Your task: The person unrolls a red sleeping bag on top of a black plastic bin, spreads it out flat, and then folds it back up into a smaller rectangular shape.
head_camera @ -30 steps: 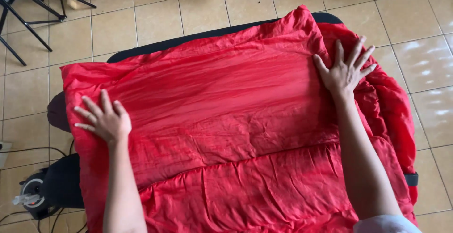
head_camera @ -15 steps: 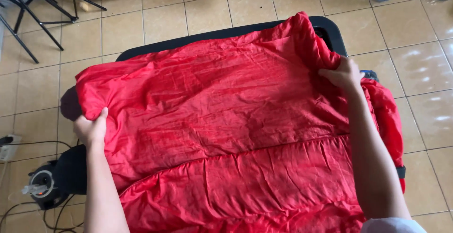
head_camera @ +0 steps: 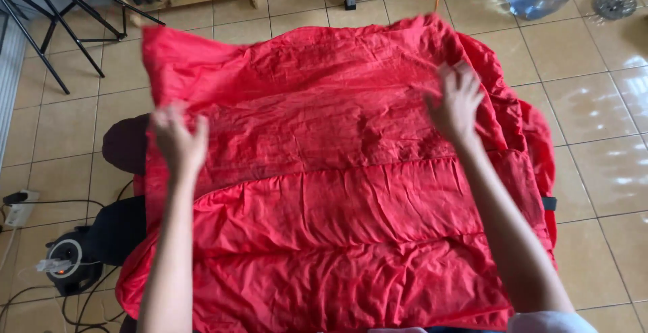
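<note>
Beige floor tiles (head_camera: 587, 191) surrounded a dark worktop (head_camera: 125, 145) over which a red quilted nylon cover (head_camera: 337, 191) lay spread, its far edge hanging past the top. The left hand (head_camera: 177, 141) and right hand (head_camera: 457, 102) hovered blurred above the fabric near its side edges, fingers spread and released, grasping nothing. Slippery cloth overhanging so far could probably slide off toward the cables and power strip (head_camera: 19, 206) on the floor.

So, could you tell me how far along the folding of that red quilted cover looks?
Done: the red cover has its top layer folded over, leaving a fold edge across the middle. In hand: the left hand and right hand hover open, blurred, above that layer. Left: it is wrinkled and spread wide, overhanging its support.
</note>
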